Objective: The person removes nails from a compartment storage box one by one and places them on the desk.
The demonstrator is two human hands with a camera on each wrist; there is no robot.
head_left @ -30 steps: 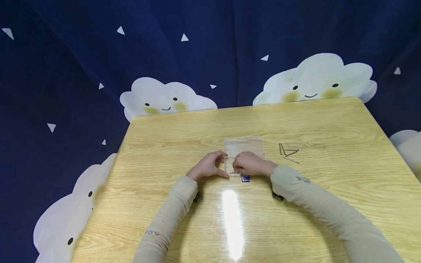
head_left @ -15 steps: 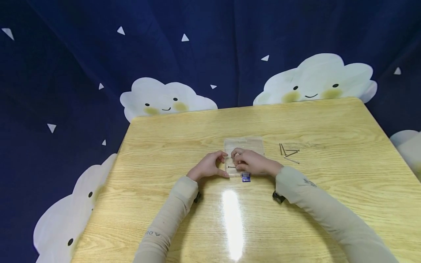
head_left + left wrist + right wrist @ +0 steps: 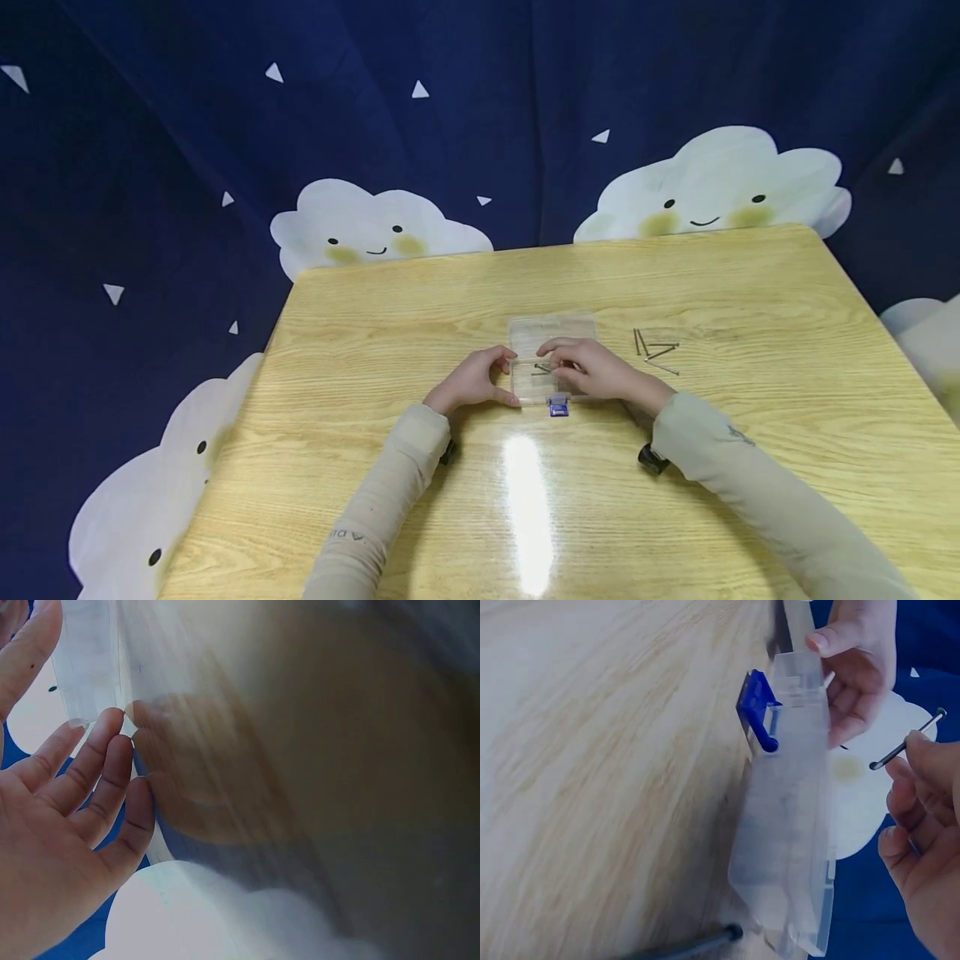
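Observation:
A clear plastic box (image 3: pixel 531 392) lies with its transparent lid (image 3: pixel 553 327) folded back. A blue latch (image 3: pixel 757 701) hangs from its front. My left hand (image 3: pixel 474 377) holds the box's left end, thumb at the near corner and fingers farther back. Over the box, my right hand (image 3: pixel 596 373) pinches a thin metal nail (image 3: pixel 889 757) between thumb and forefinger. Under that nail the head view shows another thin dark line inside the box; whether it is a second nail or a shadow I cannot tell. My right hand covers part of the box's right side.
Several loose nails (image 3: pixel 662 354) are scattered to the right of the box on the wooden table (image 3: pixel 390 333). A dark blue curtain (image 3: pixel 525 125) with white clouds hangs behind the table's far edge. Both sleeves reach in from the near side.
My right hand has lifted slightly and shifted right, its fingers spreading, so the nail now shows above the box. The left hand stays in place at the box's left end.

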